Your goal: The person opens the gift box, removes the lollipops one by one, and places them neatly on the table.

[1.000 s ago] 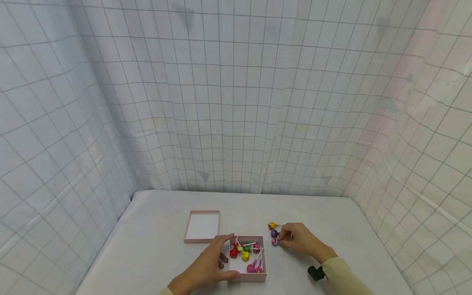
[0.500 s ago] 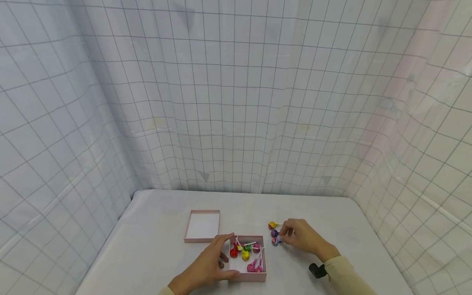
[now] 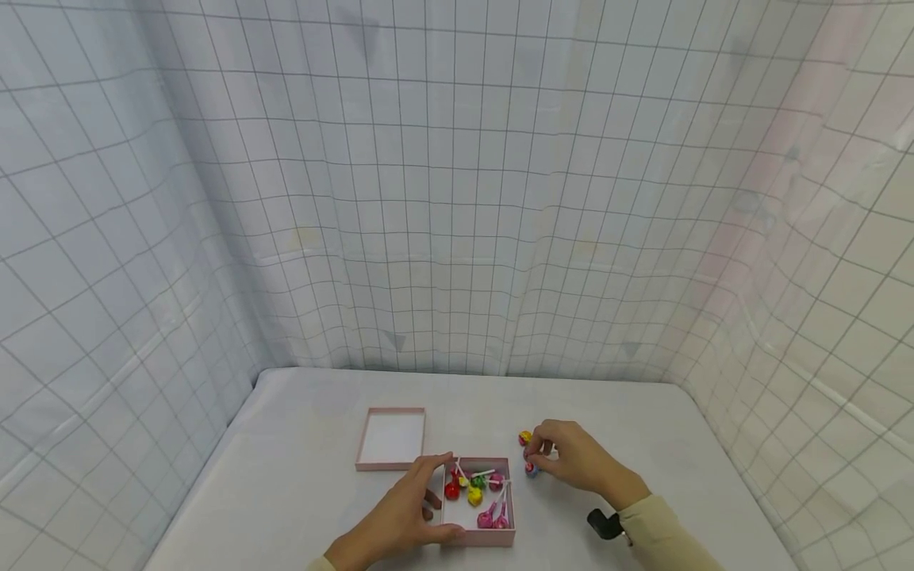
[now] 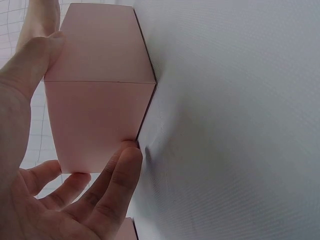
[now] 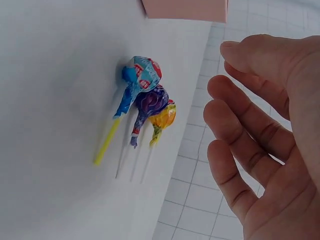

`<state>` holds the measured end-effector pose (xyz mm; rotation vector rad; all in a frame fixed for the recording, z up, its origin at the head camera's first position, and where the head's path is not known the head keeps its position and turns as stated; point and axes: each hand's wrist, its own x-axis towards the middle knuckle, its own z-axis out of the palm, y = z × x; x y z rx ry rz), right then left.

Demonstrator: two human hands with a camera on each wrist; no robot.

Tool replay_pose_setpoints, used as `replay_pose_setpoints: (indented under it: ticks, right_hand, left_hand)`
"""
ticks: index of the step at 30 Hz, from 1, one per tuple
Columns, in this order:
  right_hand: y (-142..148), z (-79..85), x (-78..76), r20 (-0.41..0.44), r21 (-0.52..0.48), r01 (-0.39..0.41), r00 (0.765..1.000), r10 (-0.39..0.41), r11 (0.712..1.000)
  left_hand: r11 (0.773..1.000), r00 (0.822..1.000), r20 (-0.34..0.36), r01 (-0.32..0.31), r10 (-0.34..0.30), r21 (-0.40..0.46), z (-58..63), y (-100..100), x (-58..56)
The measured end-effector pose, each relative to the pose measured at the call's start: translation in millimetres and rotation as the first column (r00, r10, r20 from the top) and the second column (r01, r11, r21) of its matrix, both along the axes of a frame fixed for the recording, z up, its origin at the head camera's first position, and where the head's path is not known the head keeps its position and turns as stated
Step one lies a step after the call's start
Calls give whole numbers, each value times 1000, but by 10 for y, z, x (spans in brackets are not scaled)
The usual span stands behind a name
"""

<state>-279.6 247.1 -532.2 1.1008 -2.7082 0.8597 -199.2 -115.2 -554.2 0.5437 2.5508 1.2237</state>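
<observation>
My left hand point(image 3: 403, 511) grips the open pink box point(image 3: 493, 539), thumb at the near wall and fingers along the left side. Inside lie several wrapped lollipops, among them a red one point(image 3: 452, 491), a yellow one point(image 3: 474, 496) and a pink one point(image 3: 485, 519). Right of the box, my right hand point(image 3: 578, 460) hovers with bent fingers over three lollipops. The right wrist view shows nothing between its fingers. Below them, a blue lollipop point(image 5: 145, 72), a purple lollipop point(image 5: 152, 100) and a yellow lollipop point(image 5: 164, 117) lie in a row on the table.
A shallow pink lid point(image 3: 391, 464) with a white inside lies behind and left of the box. Black gear point(image 3: 605, 524) sits at the right wrist. Grid-patterned curtains point(image 3: 464, 198) enclose the white table point(image 3: 307, 420) at the back and sides.
My right hand has shifted slightly left and away from me, its fingertips moving from beside the blue lollipop to over the purple one. The left hand and box hold still.
</observation>
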Motion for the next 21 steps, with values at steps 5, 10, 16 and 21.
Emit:
replay_pose_setpoints:
  ticks: [5, 10, 16, 21]
  right_hand:
    - [-108, 75, 52, -23, 5, -24, 999, 24, 1000]
    - [-220, 149, 105, -40, 20, -67, 997, 68, 998]
    - [-343, 219, 162, -37, 63, -82, 996, 84, 995]
    - [-453, 275, 198, -49, 92, -111, 992, 116, 990]
  left_hand:
    - [1000, 1000, 9, -7, 7, -3, -11, 9, 18]
    - [1000, 1000, 14, -14, 14, -9, -11, 19, 22]
    - [1000, 1000, 10, -8, 9, -6, -14, 21, 21]
    - [1000, 1000, 11, -6, 6, 5, -11, 18, 24]
